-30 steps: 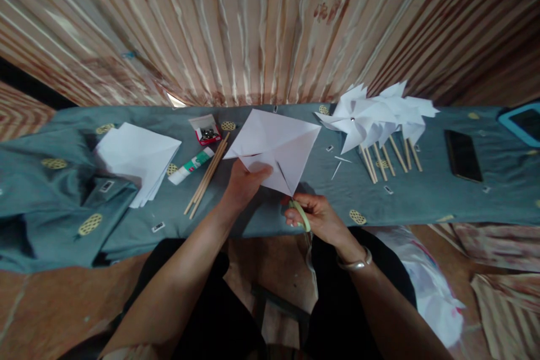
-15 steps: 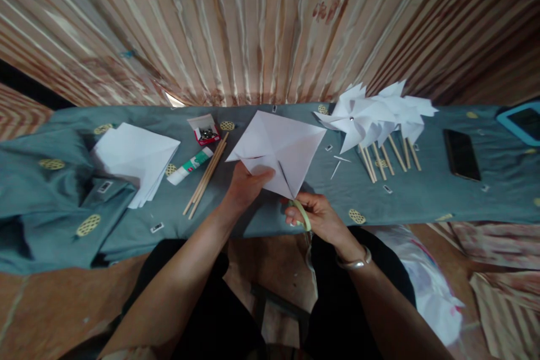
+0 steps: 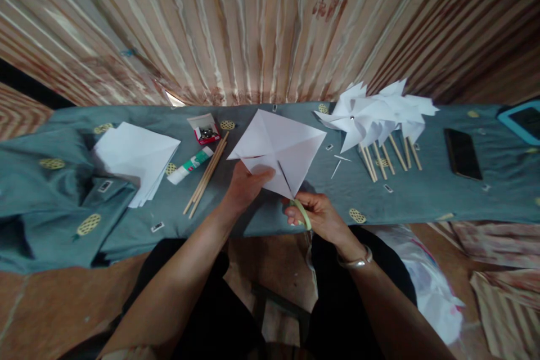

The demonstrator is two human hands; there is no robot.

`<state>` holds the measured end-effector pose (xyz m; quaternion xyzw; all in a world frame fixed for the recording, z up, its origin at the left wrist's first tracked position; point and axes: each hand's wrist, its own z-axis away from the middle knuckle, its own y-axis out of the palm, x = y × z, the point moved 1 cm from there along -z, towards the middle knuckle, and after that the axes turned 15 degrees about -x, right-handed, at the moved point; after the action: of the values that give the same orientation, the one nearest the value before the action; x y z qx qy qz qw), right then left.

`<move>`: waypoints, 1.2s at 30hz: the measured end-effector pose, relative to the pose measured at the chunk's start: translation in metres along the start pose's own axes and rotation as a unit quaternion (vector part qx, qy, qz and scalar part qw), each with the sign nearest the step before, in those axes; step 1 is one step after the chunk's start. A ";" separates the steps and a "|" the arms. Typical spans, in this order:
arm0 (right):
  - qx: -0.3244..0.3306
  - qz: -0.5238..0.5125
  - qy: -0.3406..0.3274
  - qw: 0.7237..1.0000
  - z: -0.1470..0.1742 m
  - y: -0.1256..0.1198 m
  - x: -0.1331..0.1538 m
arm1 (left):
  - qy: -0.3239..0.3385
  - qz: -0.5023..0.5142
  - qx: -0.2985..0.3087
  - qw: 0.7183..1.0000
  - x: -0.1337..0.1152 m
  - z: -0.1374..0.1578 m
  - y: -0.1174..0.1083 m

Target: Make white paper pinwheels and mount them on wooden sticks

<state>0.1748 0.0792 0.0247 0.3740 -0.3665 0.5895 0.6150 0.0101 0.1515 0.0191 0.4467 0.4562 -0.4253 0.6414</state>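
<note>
My left hand (image 3: 248,184) pinches the lower left part of a creased square of white paper (image 3: 278,140), thumb on top and fingers beneath. One slit runs in from the paper's left corner. My right hand (image 3: 314,214) is closed round the light green handles of a pair of scissors (image 3: 302,215), just below the paper's bottom corner. A dark blade line lies over the paper from that corner towards its middle. How far apart the blades are I cannot tell.
Left of the paper lie wooden sticks (image 3: 206,175), a glue stick (image 3: 190,165), a red box of pins (image 3: 206,130) and stacked white paper (image 3: 134,153). Paper pinwheels (image 3: 375,115), a phone (image 3: 462,153) and a blue-edged device (image 3: 525,122) are on the right. A curtain (image 3: 261,28) hangs behind.
</note>
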 end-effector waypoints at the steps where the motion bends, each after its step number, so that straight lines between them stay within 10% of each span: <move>1: 0.000 0.003 -0.003 1.000 0.000 0.000 0.000 | 0.001 -0.002 0.000 1.000 0.000 0.000 0.000; 36: -0.008 0.011 -0.015 1.000 -0.001 -0.002 -0.003 | 0.001 0.006 0.026 1.000 0.005 0.001 0.000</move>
<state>0.1768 0.0786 0.0211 0.3742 -0.3847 0.5876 0.6056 0.0112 0.1497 0.0146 0.4660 0.4429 -0.4326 0.6321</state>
